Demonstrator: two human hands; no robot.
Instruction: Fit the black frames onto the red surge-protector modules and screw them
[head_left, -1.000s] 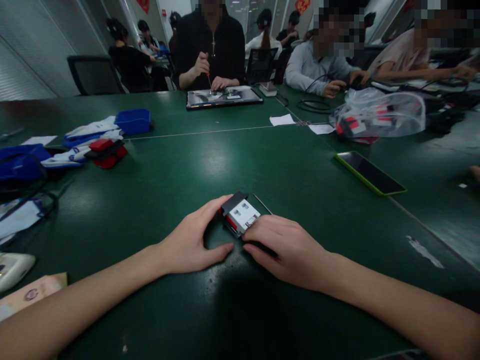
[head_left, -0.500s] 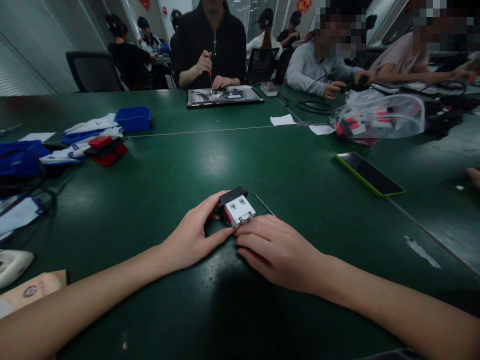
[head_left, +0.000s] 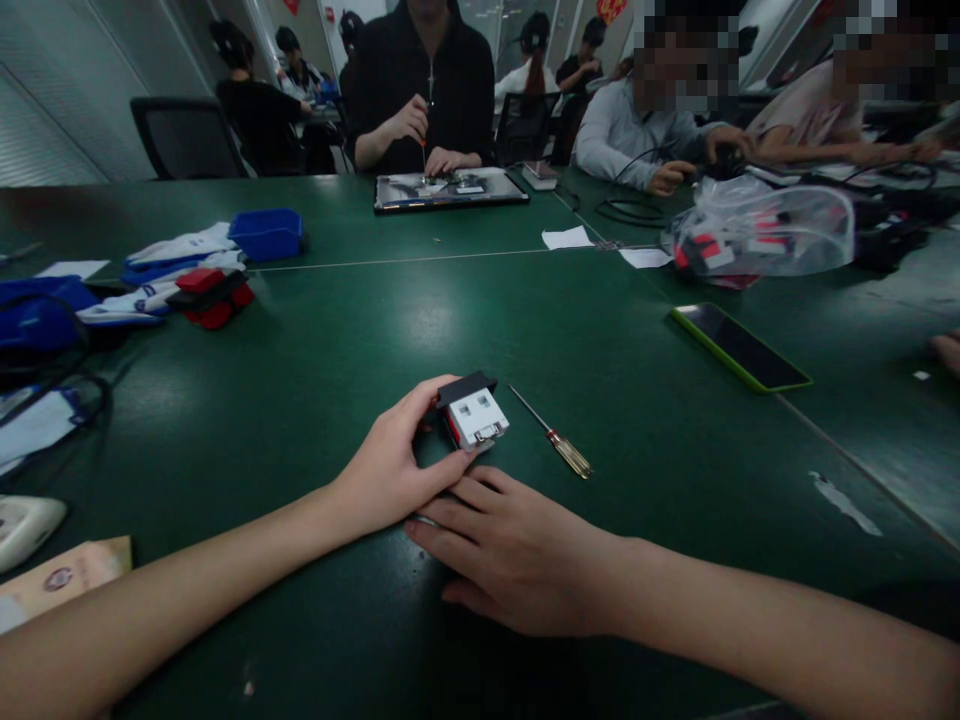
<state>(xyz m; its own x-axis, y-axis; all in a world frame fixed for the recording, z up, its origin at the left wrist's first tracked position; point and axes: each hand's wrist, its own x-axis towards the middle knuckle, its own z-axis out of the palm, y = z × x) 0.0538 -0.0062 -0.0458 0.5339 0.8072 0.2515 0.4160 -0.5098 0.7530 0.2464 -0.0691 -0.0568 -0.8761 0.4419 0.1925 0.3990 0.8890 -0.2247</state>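
A small block-shaped part (head_left: pixel 478 418) has a white face with two square holes, a metal clip, a black rim and a red side. My left hand (head_left: pixel 397 455) is closed around its left side, fingers behind and thumb along the near edge. Just below, my right hand (head_left: pixel 517 550) lies palm down with its fingers stretched and apart, close to the left thumb. A small pale sliver shows by its fingertips; I cannot make out what it is. To the right of the block lies a screwdriver (head_left: pixel 551 432) with a clear yellowish handle, touched by neither hand.
A green-edged phone (head_left: pixel 739 347) lies on the green table (head_left: pixel 360 330) at right. Beyond it sits a plastic bag (head_left: pixel 814 230) of red and white parts. Red-black pieces (head_left: pixel 212 297) and a blue bin (head_left: pixel 266 236) are at left. Across the table, a person (head_left: pixel 420 90) works on a flat panel (head_left: pixel 450 193).
My right hand has moved left and toward me, off the block's near edge, and its fingers have spread. The screwdriver's handle has come into sight. My left hand keeps its hold.
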